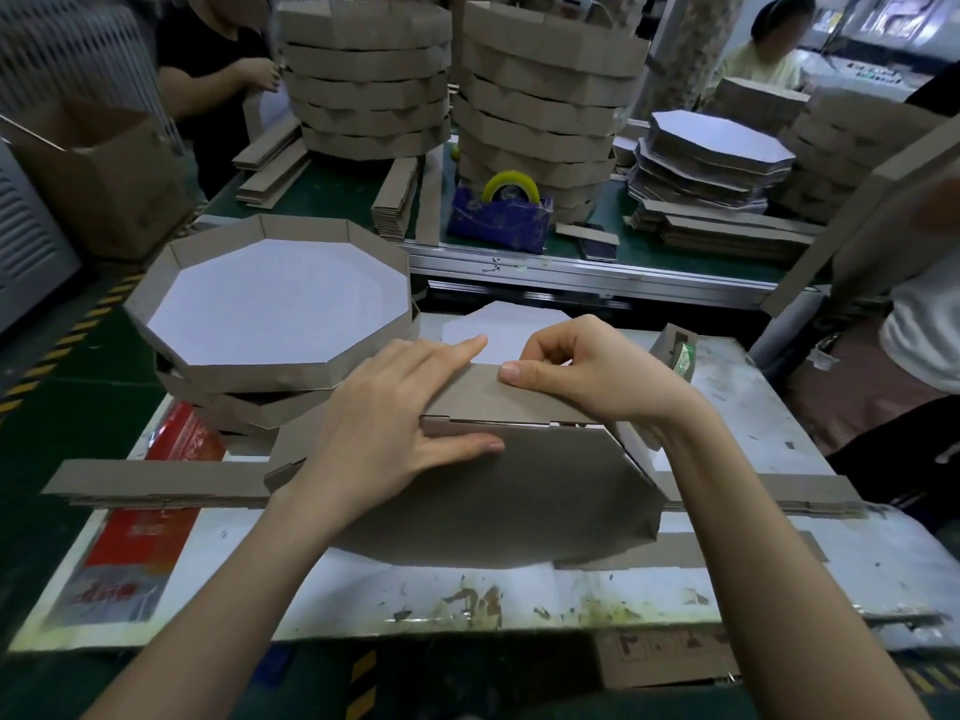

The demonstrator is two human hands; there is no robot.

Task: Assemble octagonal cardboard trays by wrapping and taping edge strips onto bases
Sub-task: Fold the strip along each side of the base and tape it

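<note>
Base (493, 491) stands tilted on the table (779, 579), brown side toward the camera, between both hands. Strip (483, 400) runs left to right along its upper edge. Left hand (395, 407) lies flat, straight fingers pressing strip against base; right hand (587, 371) pinches the strip's top edge.

Two tall tray stacks (366, 80) (545, 111), one short tray stack (270, 368), two tape dispensers (501, 220) (678, 350), one open carton (104, 184), three other persons (208, 59) (763, 65) (914, 330).
</note>
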